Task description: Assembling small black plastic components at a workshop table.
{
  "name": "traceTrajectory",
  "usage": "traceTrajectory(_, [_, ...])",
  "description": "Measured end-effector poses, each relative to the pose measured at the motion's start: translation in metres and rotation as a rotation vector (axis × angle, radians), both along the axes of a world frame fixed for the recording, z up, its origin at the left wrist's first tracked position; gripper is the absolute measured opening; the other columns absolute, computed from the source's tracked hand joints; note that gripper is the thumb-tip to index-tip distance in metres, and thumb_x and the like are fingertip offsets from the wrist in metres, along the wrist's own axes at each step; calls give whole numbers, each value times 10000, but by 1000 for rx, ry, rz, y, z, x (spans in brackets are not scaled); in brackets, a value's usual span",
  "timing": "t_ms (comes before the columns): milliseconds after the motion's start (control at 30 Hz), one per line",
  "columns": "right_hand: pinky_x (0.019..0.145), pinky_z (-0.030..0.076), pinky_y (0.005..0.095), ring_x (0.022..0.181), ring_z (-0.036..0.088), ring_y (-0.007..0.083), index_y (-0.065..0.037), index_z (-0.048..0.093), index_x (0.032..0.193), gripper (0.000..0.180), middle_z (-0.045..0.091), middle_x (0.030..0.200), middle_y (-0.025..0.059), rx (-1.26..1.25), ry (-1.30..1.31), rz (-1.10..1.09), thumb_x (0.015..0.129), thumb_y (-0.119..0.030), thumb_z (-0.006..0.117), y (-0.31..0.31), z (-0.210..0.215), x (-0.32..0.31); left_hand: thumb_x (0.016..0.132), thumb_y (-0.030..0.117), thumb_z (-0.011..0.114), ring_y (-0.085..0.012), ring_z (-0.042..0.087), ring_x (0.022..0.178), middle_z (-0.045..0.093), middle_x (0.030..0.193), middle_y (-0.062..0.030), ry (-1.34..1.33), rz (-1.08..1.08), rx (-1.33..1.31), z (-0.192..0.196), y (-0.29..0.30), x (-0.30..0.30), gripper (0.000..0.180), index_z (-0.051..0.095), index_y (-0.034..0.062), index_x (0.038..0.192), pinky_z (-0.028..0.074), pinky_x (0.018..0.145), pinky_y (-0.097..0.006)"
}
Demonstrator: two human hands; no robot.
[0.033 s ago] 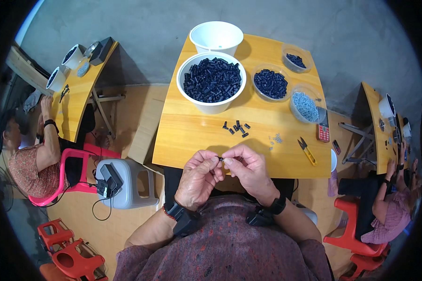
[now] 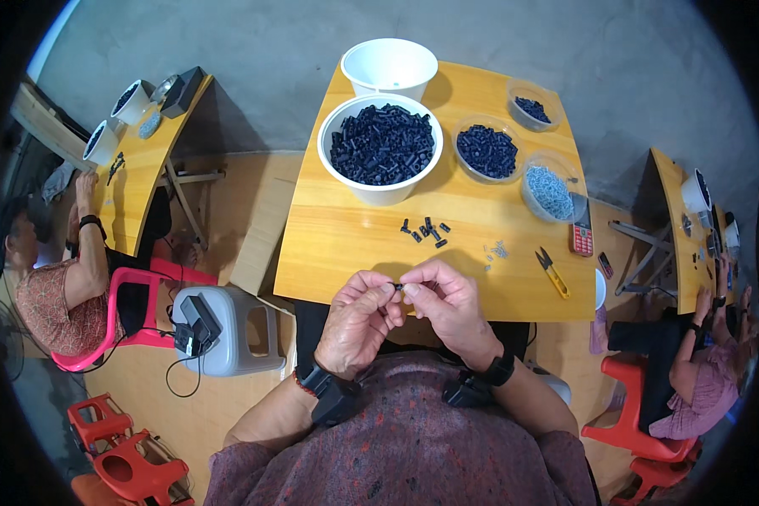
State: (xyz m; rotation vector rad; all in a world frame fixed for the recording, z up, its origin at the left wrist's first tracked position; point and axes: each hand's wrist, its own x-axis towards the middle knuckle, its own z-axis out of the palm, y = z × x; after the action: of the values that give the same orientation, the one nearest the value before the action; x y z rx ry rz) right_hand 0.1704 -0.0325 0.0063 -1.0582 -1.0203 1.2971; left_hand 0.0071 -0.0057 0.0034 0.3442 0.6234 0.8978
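Since it's tiny, black part [image 2: 398, 287]: likely light, stiff — pinch the ends
Left hand [image 2: 358, 316]: pinching one end
Right hand [image 2: 451, 310]: closed on the other
Table [image 2: 329, 244]: part's between hands, by near edge

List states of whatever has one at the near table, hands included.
Left hand: closed, pinching small dark part
Right hand: closed, pinching at same part
Front white bowl: heaped with black pieces
Rear white bowl: upright, uncovered
Middle clear tub: well filled, black pieces
Far clear tub: part-filled, black pieces
Near clear tub: holding silvery pieces
Yellow snips: lying, blades apart
Red phone: lying keypad up
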Motion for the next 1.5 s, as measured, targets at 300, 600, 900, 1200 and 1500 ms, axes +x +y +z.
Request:
traceTrajectory(300, [610,494,198,734,621,52,-4,643,1021,88,680,833,24,-34,-39,-28,950,-49,616,0,-4,6,955,26,576,-184,685,747,675,875,-105,56,-52,-24,2,0,1,29,604,31,961,599,682,-329])
traceTrajectory(600, [664,513,212,741,624,68,8,682,1003,98,674,867,14,-54,37,98,934,-45,637,2,-2,17,920,-19,634,-188,697,760,682,873,-106,65,-77,108,1,-4,2,60,594,23,935,605,703,-315])
traceTrajectory(900, [667,508,243,741,632,118,16,645,1001,85,626,894,56,-80,157,174,956,-42,602,0,5,11,915,-20,645,-171,677,741,685,865,-114,315,-35,467,-2,-4,-2,75,581,12,937,573,700,-285])
traceTrajectory(1200, [637,512,211,715,641,93,14,637,1044,103,653,882,41,-31,150,74,962,-18,583,-5,3,-4,919,-52,622,-129,670,735,693,849,-107,227,49,366,0,-10,0,83,585,21,905,559,677,-246])
traceTrajectory(1500, [712,567,234,796,677,120,43,647,995,76,636,935,63,-15,33,57,939,4,613,-4,16,4,925,-29,627,-136,677,734,692,847,-99,168,16,246,5,-5,-4,61,591,19,918,576,668,-259])
